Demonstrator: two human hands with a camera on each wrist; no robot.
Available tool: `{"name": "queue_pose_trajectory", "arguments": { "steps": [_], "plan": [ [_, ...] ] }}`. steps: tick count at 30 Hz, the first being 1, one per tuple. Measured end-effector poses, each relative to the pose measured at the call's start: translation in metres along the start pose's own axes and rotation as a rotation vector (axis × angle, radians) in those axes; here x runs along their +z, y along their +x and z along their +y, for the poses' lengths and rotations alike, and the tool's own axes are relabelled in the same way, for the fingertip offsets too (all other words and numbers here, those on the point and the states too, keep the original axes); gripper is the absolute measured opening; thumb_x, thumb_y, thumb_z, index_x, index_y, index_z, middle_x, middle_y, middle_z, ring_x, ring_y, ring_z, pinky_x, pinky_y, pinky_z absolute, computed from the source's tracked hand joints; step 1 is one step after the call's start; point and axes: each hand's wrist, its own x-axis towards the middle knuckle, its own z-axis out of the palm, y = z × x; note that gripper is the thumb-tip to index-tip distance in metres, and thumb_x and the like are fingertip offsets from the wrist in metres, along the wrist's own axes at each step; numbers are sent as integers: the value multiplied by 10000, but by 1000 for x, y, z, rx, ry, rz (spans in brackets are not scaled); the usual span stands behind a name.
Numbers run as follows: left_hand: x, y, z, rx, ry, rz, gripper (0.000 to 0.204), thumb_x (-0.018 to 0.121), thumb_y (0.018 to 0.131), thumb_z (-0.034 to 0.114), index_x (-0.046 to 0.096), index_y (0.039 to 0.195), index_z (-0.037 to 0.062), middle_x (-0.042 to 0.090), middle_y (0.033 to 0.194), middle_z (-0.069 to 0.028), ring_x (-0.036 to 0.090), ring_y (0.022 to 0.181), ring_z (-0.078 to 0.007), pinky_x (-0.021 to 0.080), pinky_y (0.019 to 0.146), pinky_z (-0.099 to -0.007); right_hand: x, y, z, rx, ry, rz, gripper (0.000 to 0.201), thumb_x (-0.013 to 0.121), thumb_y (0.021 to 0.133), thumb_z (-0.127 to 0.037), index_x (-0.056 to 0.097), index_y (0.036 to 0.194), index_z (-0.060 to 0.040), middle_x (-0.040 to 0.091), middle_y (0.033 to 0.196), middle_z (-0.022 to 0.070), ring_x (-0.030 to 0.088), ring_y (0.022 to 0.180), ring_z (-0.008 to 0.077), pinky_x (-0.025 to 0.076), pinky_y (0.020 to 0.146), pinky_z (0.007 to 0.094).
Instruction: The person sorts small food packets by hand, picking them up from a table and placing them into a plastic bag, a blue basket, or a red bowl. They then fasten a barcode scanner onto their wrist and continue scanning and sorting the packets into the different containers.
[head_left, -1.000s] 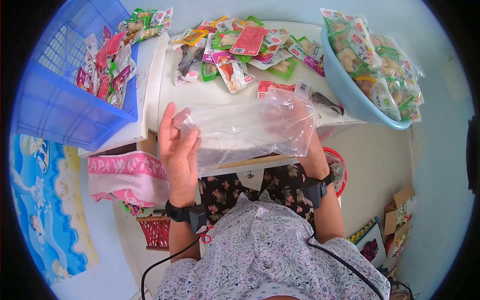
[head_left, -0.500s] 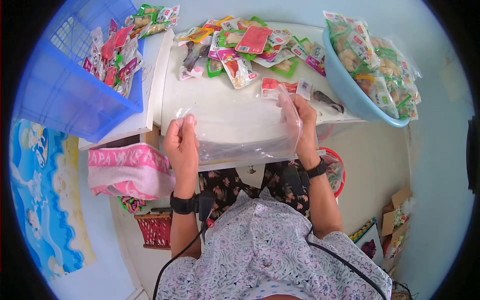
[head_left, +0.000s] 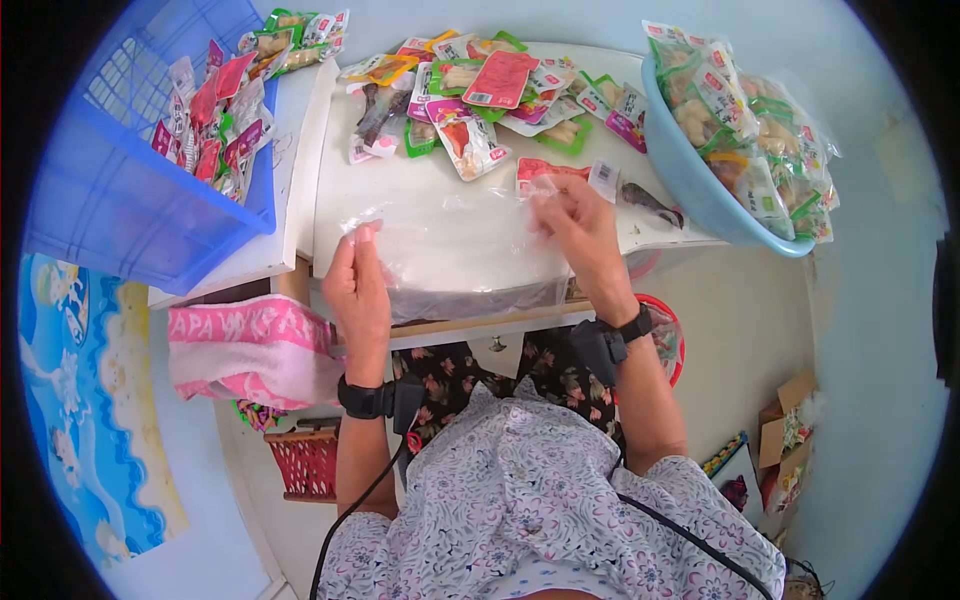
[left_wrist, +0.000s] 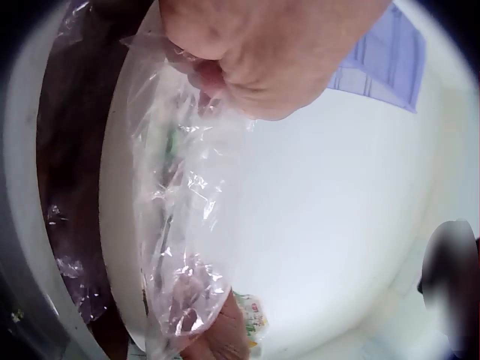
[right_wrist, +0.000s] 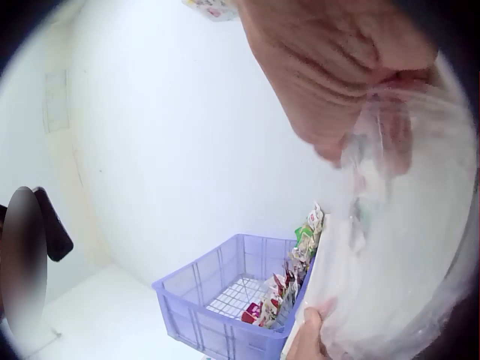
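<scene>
A clear plastic bag is stretched between both hands over the front of the white table. The left hand pinches its left upper corner between thumb and fingers. At the other upper corner, the right hand pinches the film. The left wrist view shows the bag hanging below the left hand, crinkled and see-through. In the right wrist view the right hand grips the bag, whose film bulges outward. Whether anything lies inside cannot be told.
Colourful food packets lie heaped at the table's back. A blue basin full of packets stands right, a blue crate with packets left. One red packet and a dark packet lie behind the right hand. A pink towel hangs left.
The right hand has come out from behind the bag to its upper right corner, then moved slightly left. The left hand's spread fingers have closed into a pinch on the bag's edge.
</scene>
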Motion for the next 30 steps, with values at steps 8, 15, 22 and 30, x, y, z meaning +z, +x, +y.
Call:
{"name": "queue_pose_trajectory", "arguments": {
  "steps": [8, 15, 22, 30],
  "plan": [
    [-10, 18, 23, 82, 454, 56, 358, 614, 1028, 214, 615, 1323, 10, 657, 927, -96, 610, 815, -215, 495, 741, -357, 21, 25, 20, -227, -313, 216, 179, 688, 968, -139, 646, 1092, -17, 690, 760, 118, 652, 629, 233, 492, 578, 373],
    [4, -7, 79, 649, 602, -76, 564, 673, 946, 138, 508, 1470, 13, 576, 1385, -183, 524, 1260, -388, 418, 1069, -477, 53, 34, 16, -161, -433, 192, 289, 663, 949, -121, 575, 1216, -55, 657, 758, 184, 656, 722, 383, 492, 653, 501],
    [35, -6, 12, 565, 902, -453, 654, 573, 1012, 483, 479, 1532, 97, 376, 1621, -190, 280, 1513, -444, 194, 1238, -573, 15, 25, 10, -302, -586, 271, 351, 672, 949, -155, 594, 1281, -76, 707, 921, 141, 687, 779, 362, 524, 674, 463],
    [38, 11, 4, 597, 888, -485, 735, 642, 952, 541, 496, 1522, 101, 375, 1623, -194, 279, 1509, -464, 178, 1237, -591, -69, 16, -11, -380, -1161, 131, 464, 752, 850, -319, 669, 1237, -77, 691, 1209, 85, 714, 922, 326, 575, 747, 424]
  ]
}}
